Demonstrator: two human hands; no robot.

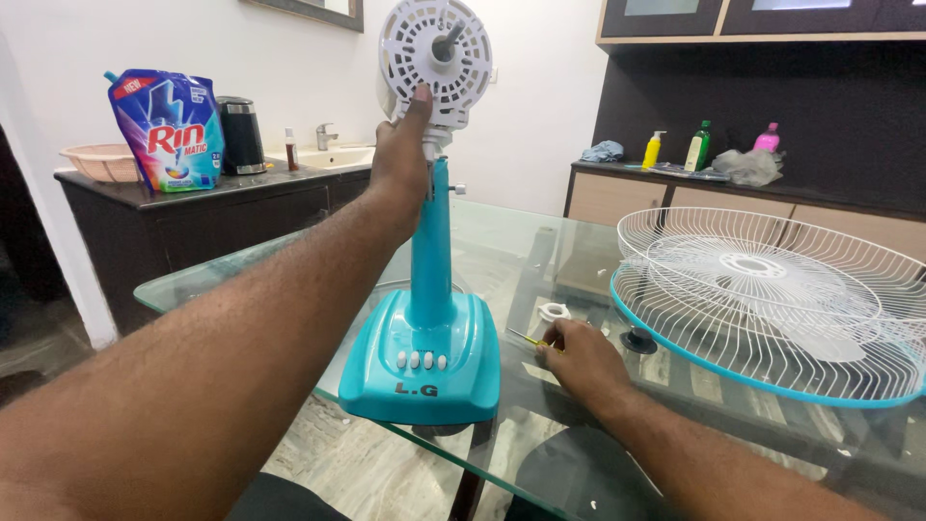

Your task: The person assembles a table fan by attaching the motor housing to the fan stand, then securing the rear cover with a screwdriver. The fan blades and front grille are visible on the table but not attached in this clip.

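A teal table fan stand (430, 280) stands upright on the glass table (222, 275), with a white motor housing (436, 53) on top and no blades or grille. My left hand (400, 154) grips the fan's neck just below the motor housing. My right hand (577, 357) rests on the glass to the right of the base, fingers closed on a thin yellow-handled screwdriver (530, 340). A white plastic ring nut (553, 312) and a black round cap (638, 340) lie just beyond that hand.
Two white wire fan grilles with a teal rim (772, 309) lie stacked at the table's right. A dark counter (193, 193) at the left holds a blue detergent pouch (169, 130), a black kettle (239, 135) and a basket. Bottles stand on the right sideboard (694, 150).
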